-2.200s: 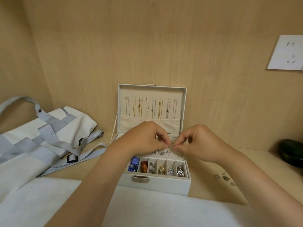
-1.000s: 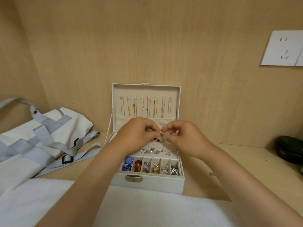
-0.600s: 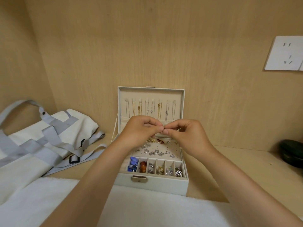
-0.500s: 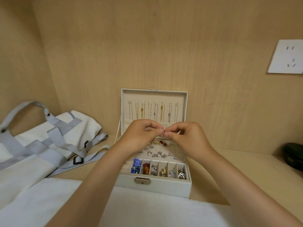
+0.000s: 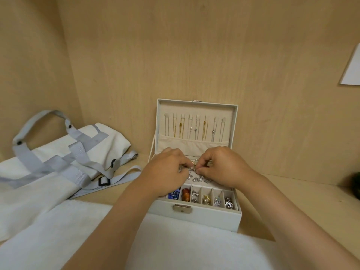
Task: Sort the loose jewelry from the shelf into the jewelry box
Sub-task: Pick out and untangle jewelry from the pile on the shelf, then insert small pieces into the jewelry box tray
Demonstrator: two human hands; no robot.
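The jewelry box [image 5: 194, 218] sits open on the wooden shelf [image 5: 292, 193], its lid [image 5: 196, 107] upright against the back wall. Both hands are over the middle of the box. The left hand [image 5: 167, 172] and right hand [image 5: 224, 168] have their fingers curled in, and their fingertips meet on a small silvery piece [image 5: 193, 168], pinching it from both sides. It is too tiny for me to say what kind of jewelry it is. The piece is held just above the flat panel in the back half of the box, where other small silver studs [image 5: 197, 179] lie scattered.

Along the front edge of the box runs a row of narrow compartments holding a blue piece [image 5: 174, 195], an amber one [image 5: 186, 194] and several silver and gold bits. Thin necklaces [image 5: 194, 129] hang in a line inside the lid.

To the left of the box lies a white tote bag [image 5: 58, 162] with grey straps. In front of the box, and under its front edge, spreads a white towel [image 5: 175, 250]. Far to the right of the box a dark object [image 5: 355, 186] sits at the frame's edge, and above that a white wall plate [image 5: 352, 71].
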